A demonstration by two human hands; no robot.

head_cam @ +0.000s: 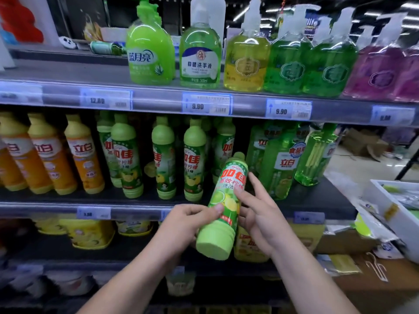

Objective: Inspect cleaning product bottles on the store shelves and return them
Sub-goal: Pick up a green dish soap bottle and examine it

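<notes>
A green lemon dish-soap bottle [223, 207] is tilted in front of the middle shelf, its base toward me and its cap toward the shelf. My left hand [188, 223] grips its lower body, thumb across the label. My right hand [256, 211] rests against the bottle's right side with fingers extended along it. Several matching green bottles [163, 159] stand on the middle shelf [136, 210] just behind it.
Orange-capped detergent bottles [84, 155] fill the middle shelf's left. Green pump bottles [281, 159] stand at its right. Hand-soap pump bottles [199, 55] line the top shelf. Yellow packs [88, 232] sit on the lower shelf. A white bin [396, 214] and boxes crowd the right.
</notes>
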